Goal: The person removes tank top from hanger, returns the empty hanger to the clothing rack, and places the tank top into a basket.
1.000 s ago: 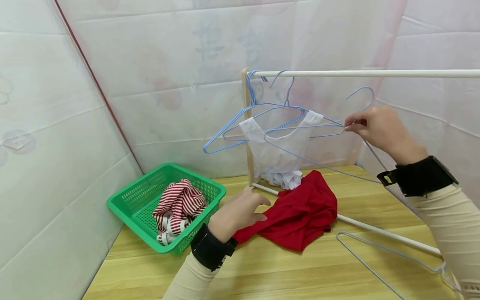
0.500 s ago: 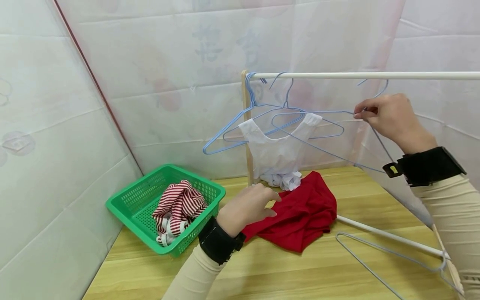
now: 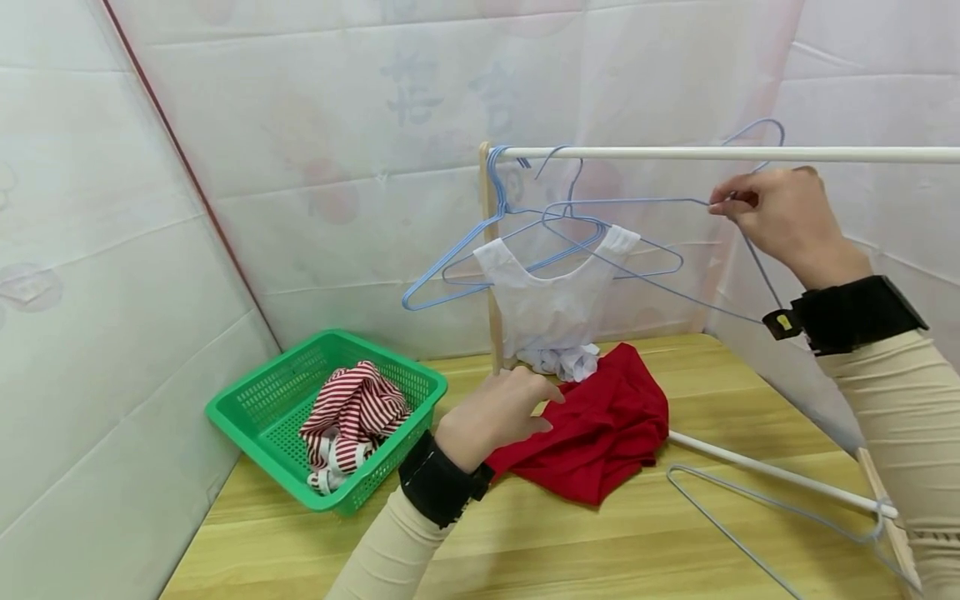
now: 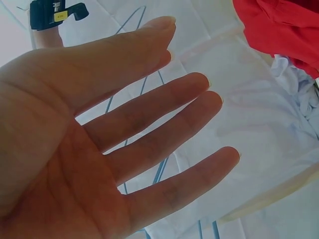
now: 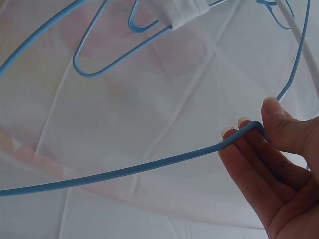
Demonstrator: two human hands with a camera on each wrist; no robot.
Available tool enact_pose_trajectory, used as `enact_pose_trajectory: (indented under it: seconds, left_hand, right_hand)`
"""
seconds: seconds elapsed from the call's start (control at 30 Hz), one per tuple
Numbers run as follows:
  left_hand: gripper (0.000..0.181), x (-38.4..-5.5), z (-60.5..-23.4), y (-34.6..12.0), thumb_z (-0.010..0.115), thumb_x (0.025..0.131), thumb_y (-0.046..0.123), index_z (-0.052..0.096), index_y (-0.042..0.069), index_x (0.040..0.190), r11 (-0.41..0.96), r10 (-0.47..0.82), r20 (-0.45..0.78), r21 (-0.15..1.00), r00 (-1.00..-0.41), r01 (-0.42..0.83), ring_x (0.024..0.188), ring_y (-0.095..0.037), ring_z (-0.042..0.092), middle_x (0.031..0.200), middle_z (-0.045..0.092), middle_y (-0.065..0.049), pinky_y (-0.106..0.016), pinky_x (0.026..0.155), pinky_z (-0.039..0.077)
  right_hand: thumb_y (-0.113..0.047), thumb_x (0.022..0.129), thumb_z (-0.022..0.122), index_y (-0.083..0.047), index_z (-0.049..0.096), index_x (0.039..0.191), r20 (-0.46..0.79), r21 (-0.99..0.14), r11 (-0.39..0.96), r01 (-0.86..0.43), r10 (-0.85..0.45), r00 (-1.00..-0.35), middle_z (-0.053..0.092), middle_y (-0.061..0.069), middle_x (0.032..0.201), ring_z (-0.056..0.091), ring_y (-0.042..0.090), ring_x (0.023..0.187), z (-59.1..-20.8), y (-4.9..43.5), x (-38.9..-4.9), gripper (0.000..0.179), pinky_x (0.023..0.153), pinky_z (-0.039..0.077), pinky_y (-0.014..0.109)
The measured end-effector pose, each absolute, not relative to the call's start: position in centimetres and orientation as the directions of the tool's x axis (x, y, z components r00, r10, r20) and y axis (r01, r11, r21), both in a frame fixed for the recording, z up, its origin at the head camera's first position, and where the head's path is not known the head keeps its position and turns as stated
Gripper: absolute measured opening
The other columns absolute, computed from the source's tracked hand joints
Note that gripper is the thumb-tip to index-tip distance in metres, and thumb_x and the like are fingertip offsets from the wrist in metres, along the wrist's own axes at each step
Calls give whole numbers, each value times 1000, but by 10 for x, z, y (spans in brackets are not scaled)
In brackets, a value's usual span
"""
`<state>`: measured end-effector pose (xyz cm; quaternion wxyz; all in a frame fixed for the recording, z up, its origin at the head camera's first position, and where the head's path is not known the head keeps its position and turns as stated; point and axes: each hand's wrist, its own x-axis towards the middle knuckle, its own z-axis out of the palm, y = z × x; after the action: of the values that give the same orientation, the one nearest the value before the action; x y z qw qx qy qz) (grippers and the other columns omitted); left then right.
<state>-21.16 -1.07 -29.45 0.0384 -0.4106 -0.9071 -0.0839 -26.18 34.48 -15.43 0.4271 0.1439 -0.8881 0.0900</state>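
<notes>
My right hand (image 3: 787, 217) pinches a blue wire hanger (image 3: 637, 200) near its neck, thumb against fingers. That hanger's hook stands at the white rail (image 3: 675, 153), its curve showing above it; contact is unclear. In the right wrist view the hanger's arm (image 5: 124, 173) runs left from the fingertips. My left hand (image 3: 495, 417) hovers by a red garment (image 3: 600, 433), holding nothing; its fingers are spread in the left wrist view. A white sleeveless top (image 3: 555, 300) hangs from another blue hanger at the rail's left.
A green basket (image 3: 247, 458) holds a red-and-white striped garment (image 3: 352, 408) at the left. Several blue hangers (image 3: 450, 258) hang together at the rail's left end. Another hanger (image 3: 727, 533) lies on the wooden table (image 3: 525, 550) by the rack's lower white bar (image 3: 772, 473).
My right hand has risen and shifted right with the hanger, bringing its hook up to the rail. My left hand has moved slightly right, still holding nothing.
</notes>
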Motion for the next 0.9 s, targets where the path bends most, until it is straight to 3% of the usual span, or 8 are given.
enact_pose_trajectory:
  seconds: [0.13,0.3,0.67,0.9]
  left_hand:
    - [31,-211,-294,-12,81,90,22,78,18,121,647,740,137,123,-659,753,101,-12,71,110,79,5,-26,87,59]
    - [30,-211,-294,-13,81,90,21,79,17,120,643,742,136,133,-657,754,98,-11,71,109,79,5,-24,85,58]
    - [30,-210,-294,-15,81,90,18,79,16,120,643,738,126,166,-663,748,94,-12,73,108,79,3,-21,81,58]
    - [31,-210,-295,-15,81,90,18,79,17,120,649,735,118,166,-668,743,95,-11,73,110,79,3,-20,82,58]
  right_hand:
    - [-4,90,77,0,80,92,796,-30,942,-335,-181,-577,77,20,84,28,-29,66,-152,343,-262,5,65,30,13]
    - [-3,90,77,-1,80,91,799,-22,937,-348,-193,-570,77,20,84,29,-28,68,-152,340,-261,4,64,29,8]
    - [0,81,84,-4,79,84,799,59,904,-424,-297,-522,77,16,78,27,-36,71,-155,330,-256,7,64,31,4]
    - [-1,79,86,-6,80,82,770,85,901,-424,-330,-546,78,14,78,37,-26,66,-157,325,-251,9,60,31,2]
